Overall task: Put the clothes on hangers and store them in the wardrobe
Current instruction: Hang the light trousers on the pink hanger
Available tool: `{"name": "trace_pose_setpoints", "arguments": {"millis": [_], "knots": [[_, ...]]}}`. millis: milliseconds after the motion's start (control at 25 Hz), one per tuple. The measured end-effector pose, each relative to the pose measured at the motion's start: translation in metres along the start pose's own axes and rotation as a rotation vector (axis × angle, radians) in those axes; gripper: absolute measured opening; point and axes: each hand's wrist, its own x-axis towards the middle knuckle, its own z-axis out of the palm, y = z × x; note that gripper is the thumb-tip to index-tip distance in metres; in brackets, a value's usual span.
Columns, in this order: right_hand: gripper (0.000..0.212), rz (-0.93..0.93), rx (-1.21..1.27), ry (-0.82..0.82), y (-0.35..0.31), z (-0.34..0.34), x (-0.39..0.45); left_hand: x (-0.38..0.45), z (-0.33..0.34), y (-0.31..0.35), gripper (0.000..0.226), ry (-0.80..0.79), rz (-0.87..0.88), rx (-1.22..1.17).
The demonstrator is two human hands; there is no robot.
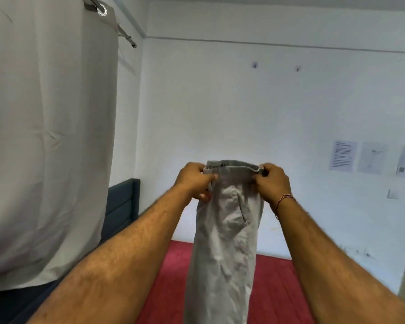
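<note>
1. Two bare forearms reach forward, and there's one thread bracelet [282, 199] on the right wrist.
2. One pair of light grey trousers [222, 242], crinkly woven cotton by the look of it, is held up in mid-air above the red bedspread [276, 288]. Long axis is vertical: waistband on top, legs hanging straight down out of view.
3. Left hand [194, 181] and right hand [270, 181] each clench one end of the waistband, fingers curled over the fabric.
4. Further back: one pale curtain [45, 136] on the left, three paper sheets [342, 156] stuck on the white wall.
</note>
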Motion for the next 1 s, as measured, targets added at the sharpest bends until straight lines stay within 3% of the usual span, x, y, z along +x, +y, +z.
{"name": "trace_pose_setpoints", "arguments": {"millis": [80, 200, 440, 600, 800, 920, 1000], "knots": [[0.016, -0.135, 0.135, 0.055, -0.008, -0.018, 0.006, 0.013, 0.004, 0.023, 0.007, 0.038, 0.143, -0.051], [0.025, -0.262, 0.296, 0.039, -0.01, -0.041, 0.007, 0.021, 0.011, 0.041, 0.02, 0.049, 0.329, 0.008], [0.02, -0.242, 0.318, 0.008, 0.047, -0.06, -0.025, -0.011, 0.04, -0.002, 0.031, -0.048, 0.389, 0.016], [0.017, -0.136, 0.308, -0.094, 0.129, -0.048, -0.107, -0.063, 0.069, -0.109, 0.036, -0.159, 0.284, 0.083], [0.027, 0.181, -0.066, -0.463, 0.309, -0.025, -0.325, -0.238, 0.136, -0.332, 0.021, -0.515, -0.055, 0.382], [0.044, 0.333, -0.188, -0.666, 0.376, -0.022, -0.471, -0.361, 0.161, -0.428, 0.013, -0.7, -0.289, 0.491], [0.06, 0.406, -0.246, -0.727, 0.39, -0.025, -0.54, -0.413, 0.168, -0.456, 0.017, -0.803, -0.34, 0.569]]}}
